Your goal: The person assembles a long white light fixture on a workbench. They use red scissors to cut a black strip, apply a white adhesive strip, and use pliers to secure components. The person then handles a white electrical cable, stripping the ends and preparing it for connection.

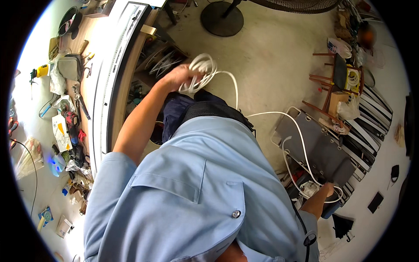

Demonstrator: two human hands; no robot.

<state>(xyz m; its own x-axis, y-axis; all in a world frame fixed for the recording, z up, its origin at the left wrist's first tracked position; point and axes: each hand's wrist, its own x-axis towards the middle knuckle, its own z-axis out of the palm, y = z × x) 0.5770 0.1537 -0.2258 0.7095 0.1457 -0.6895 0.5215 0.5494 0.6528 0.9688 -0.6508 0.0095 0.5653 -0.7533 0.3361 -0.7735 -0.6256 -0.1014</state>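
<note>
The work item is a white cable (279, 112): round in section, smooth, flexible and uniform in colour. One portion is gathered into a coil (208, 68) of several overlapping, roughly oval loops at the far side of the person's waist, left of centre. The loops are slightly blurred, so their number cannot be told.

The left hand (187, 77) is closed around the near left part of the coil, fingers curled over the strands. From the coil, a single strand arcs to the right and drops out of sight behind the waist. A white strand, apparently the same cable, emerges on the right and curves in a wide bow across a grey folding bed (301, 131) to the right hand.

The right hand (325, 191), low on the right side, is closed on the cable; its finger detail is too small to read. Beside it the cable forms a loose open loop, and a length with a short bent end stands to the far left of this hand.

A long white panel (109, 83) with a black edge lies on the left, along the workbench (127, 72). A round fan base (221, 19) stands on the floor (270, 52) at the far side.
</note>
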